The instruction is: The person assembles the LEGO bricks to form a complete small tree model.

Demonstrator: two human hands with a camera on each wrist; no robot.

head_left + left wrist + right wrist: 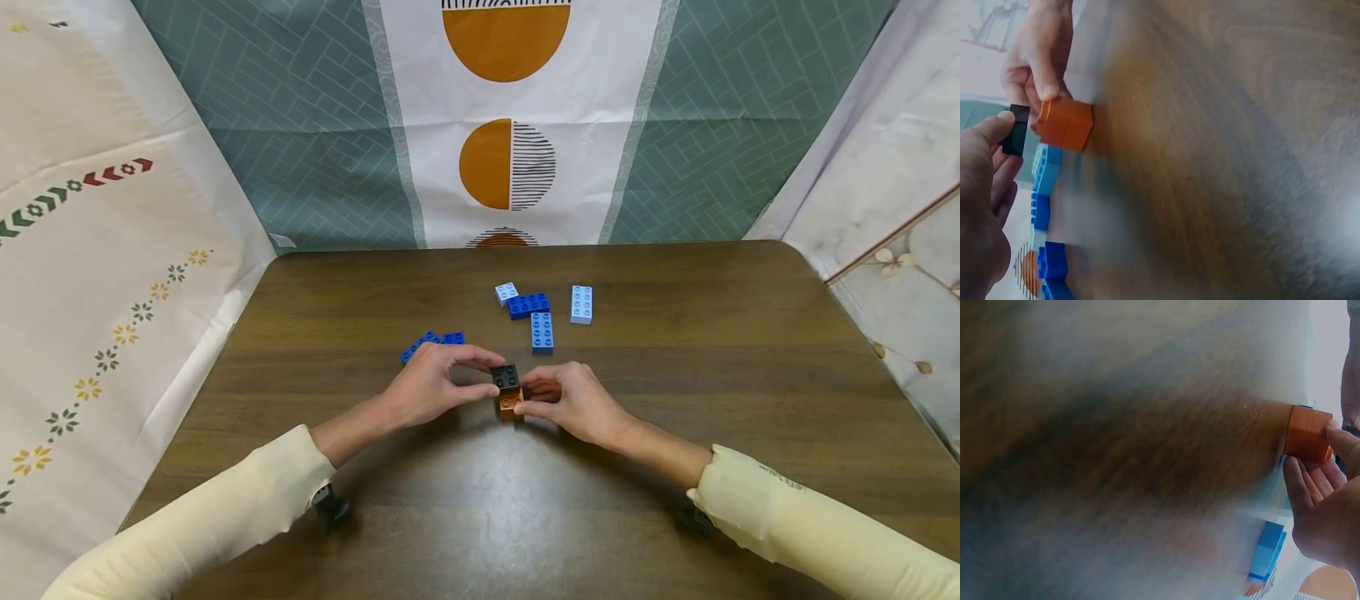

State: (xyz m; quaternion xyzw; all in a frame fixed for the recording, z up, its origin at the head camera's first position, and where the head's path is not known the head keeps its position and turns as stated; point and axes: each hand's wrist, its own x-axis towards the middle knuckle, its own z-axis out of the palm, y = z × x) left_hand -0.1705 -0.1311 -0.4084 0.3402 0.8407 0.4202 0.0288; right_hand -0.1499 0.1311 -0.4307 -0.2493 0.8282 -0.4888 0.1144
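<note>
My left hand [431, 387] pinches a small black toy building brick [506, 377] between thumb and fingers. Right below it on the table stands an orange brick stack [511, 410], which my right hand [577, 402] holds with the thumb on the near side and fingers behind. In the left wrist view a narrow gap shows between the black brick [1017, 130] and the studs of the orange stack [1067, 127]. A seam across the orange stack [1307, 434] in the right wrist view marks two bricks, one on the other.
Beyond my left hand lie two dark blue bricks [420, 346]. Farther back are a dark blue brick [528, 305], a mid-blue brick [542, 333], a small pale blue brick [506, 292] and a long pale blue one [581, 305]. Patterned cloths hang around the wooden table [712, 350].
</note>
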